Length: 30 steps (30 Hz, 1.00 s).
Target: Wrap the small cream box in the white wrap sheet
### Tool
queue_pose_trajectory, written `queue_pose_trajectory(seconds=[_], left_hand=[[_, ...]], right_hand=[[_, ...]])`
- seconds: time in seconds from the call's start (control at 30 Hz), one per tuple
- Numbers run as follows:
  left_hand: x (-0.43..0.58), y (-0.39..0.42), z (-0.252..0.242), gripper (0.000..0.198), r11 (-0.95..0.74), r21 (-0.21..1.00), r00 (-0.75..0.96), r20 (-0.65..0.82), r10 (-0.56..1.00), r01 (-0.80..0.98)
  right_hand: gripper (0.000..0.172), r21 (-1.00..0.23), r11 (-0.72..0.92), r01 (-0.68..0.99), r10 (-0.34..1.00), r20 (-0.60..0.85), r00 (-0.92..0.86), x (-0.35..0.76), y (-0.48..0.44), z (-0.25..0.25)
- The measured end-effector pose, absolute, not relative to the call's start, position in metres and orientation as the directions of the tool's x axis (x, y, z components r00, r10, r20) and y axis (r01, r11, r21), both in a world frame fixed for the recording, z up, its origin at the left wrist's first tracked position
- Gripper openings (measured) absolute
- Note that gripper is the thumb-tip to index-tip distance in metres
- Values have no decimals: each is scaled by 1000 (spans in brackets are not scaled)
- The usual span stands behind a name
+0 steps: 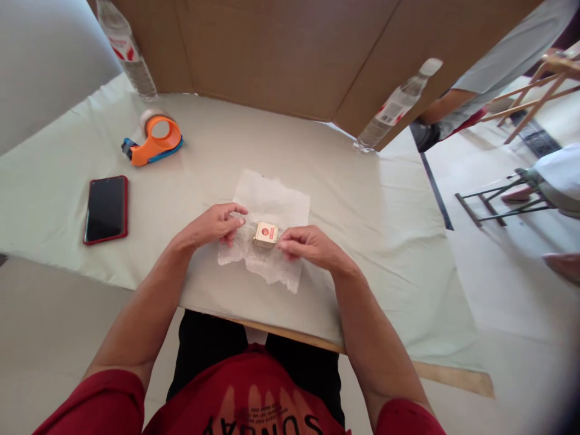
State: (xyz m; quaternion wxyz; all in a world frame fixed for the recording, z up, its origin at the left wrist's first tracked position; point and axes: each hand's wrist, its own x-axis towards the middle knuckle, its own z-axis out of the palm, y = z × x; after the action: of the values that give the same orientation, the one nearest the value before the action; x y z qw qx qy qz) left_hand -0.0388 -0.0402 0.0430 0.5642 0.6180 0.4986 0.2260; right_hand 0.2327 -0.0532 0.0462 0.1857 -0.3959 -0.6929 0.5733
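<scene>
A small cream-and-gold box (266, 234) with a red emblem on top sits on a sheet of bubble wrap (276, 196) near the table's front edge. To the left of the box is my left hand (216, 225), open, its fingers apart over the wrap's left side. My right hand (310, 246) is at the box's right side, thumb and forefinger pressed together and the other fingers curled. Its fingertips are very close to the box; whether they touch it, or pinch anything, I cannot tell.
An orange tape dispenser (156, 142) and a red-cased phone (106, 208) lie on the left of the cloth-covered table (362, 211). Water bottles stand at back left (131, 63) and back right (392, 112) against a cardboard screen (272, 54). Other people and stools are beyond, right.
</scene>
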Motion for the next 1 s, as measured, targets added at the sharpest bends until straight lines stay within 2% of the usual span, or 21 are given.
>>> queue_pose_trajectory(seconds=[0.07,0.13,0.23,0.33,0.43,0.6,0.73,0.83,0.87,0.93,1.0], left_hand=[[-35,-40,40,44,37,918,402,-210,891,395],[-31,-40,36,45,-96,893,399,-98,912,439],[-27,-41,28,58,-296,816,445,54,894,497],[-23,-41,18,77,-446,747,555,125,822,493],[-19,-41,8,85,-509,643,617,72,784,572],[-11,-42,1,101,-525,516,615,-4,789,677],[-8,-42,2,100,-541,460,610,-2,793,704],[-8,-42,1,98,-559,437,619,8,785,704],[-8,-41,0,98,-564,432,621,14,784,703],[-9,-40,-2,100,-571,427,621,26,783,702],[-9,-40,-4,101,-572,427,619,38,785,700]], right_hand=[[28,-924,135,358,907,-30,-419,232,-52,42],[32,-871,262,416,930,113,-349,229,-51,35],[56,-753,430,498,860,174,-479,219,-53,21],[51,-635,500,589,831,159,-533,214,-52,15],[45,-590,441,677,893,211,-398,230,-47,26],[47,-607,159,779,972,232,-17,302,-35,32],[50,-566,9,824,987,135,83,344,-35,15],[59,-536,52,842,943,305,136,338,-47,20],[55,-545,98,833,915,379,140,329,-52,27],[30,-595,211,776,893,440,95,302,-64,43],[19,-626,374,685,910,389,-142,272,-73,55]])
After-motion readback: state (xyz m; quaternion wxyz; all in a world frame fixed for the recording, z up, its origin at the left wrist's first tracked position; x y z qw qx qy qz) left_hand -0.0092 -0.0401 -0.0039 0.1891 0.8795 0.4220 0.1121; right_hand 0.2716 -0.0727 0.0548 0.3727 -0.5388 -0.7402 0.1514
